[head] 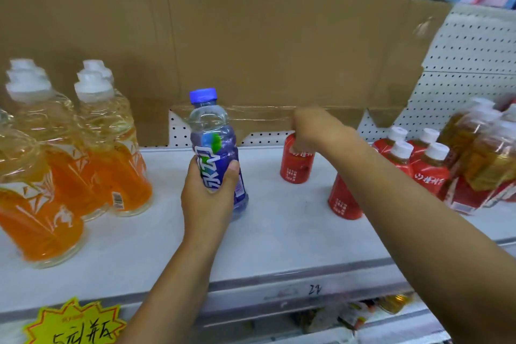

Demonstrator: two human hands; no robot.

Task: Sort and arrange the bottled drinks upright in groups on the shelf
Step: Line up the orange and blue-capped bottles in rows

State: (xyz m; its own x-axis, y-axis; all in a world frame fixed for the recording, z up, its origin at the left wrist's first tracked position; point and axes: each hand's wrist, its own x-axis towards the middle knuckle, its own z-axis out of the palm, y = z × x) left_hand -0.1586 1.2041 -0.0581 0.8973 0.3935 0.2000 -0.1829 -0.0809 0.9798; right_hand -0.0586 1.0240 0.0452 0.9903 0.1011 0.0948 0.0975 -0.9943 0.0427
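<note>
My left hand [208, 193] grips a blue-capped bottle with a purple label [216, 145], upright at the middle of the white shelf [279, 232]. My right hand [310, 127] is closed over the top of a red-labelled bottle [296, 165] standing further back. Partly hidden behind my right forearm stands another red bottle [342, 201]. Several red-labelled bottles with white caps [427, 167] are grouped at the right. Several orange-labelled bottles of yellow drink [92, 148] stand in rows at the left.
A brown cardboard sheet [251, 50] covers the pegboard back wall. Shrink-wrapped bottles of amber drink [485, 153] lean at the far right. A yellow starburst price tag [75, 324] hangs on the shelf's front edge. More goods show on the shelf below.
</note>
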